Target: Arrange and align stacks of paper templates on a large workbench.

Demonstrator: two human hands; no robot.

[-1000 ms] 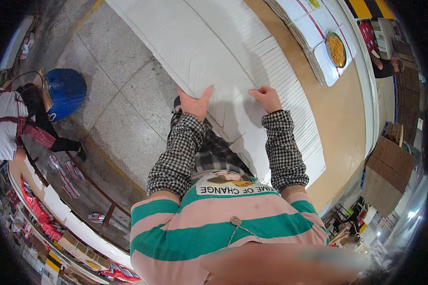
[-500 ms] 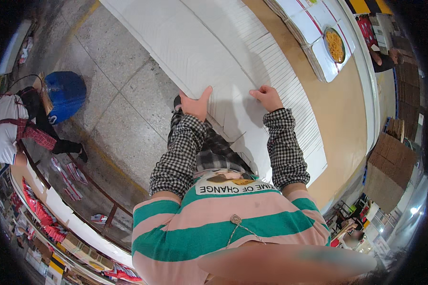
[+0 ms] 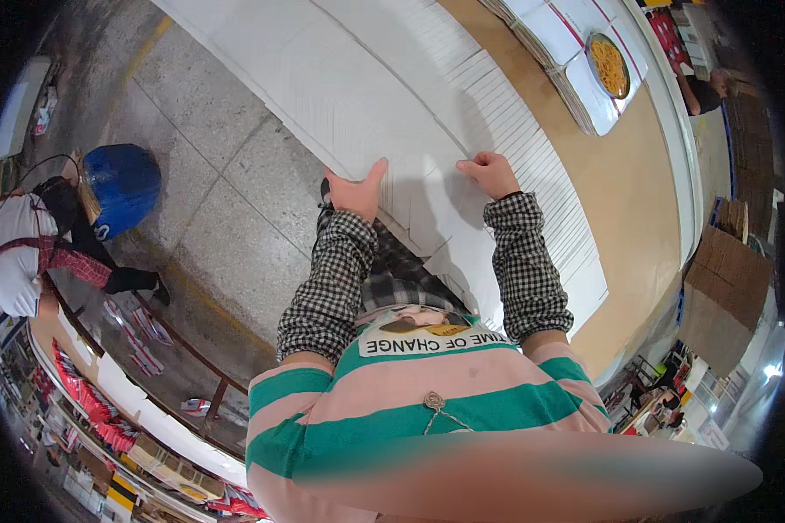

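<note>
A row of overlapping white cardboard sheets (image 3: 410, 96) runs away from me, their edges fanned out in close lines on the right. My left hand (image 3: 358, 190) grips the left edge of the nearest sheet, thumb on top and fingers partly hidden beneath it. My right hand (image 3: 490, 176) is closed, thumb and forefinger pinched at the long right edge of that sheet, and it throws a shadow on the sheets beside it. Checked sleeves cover both forearms.
On the tan tabletop (image 3: 641, 209) to the right lies a stack of printed white cardboard (image 3: 567, 52) with a noodle-bowl picture. Brown cardboard (image 3: 724, 288) stands beyond. At left, a person in a red checked apron (image 3: 78, 261) bends near a blue barrel (image 3: 122, 190); a metal rail (image 3: 183, 344) runs below.
Both hands keep nearly the same places on the sheet. The view has shifted slightly, and the person at left appears a little lower.
</note>
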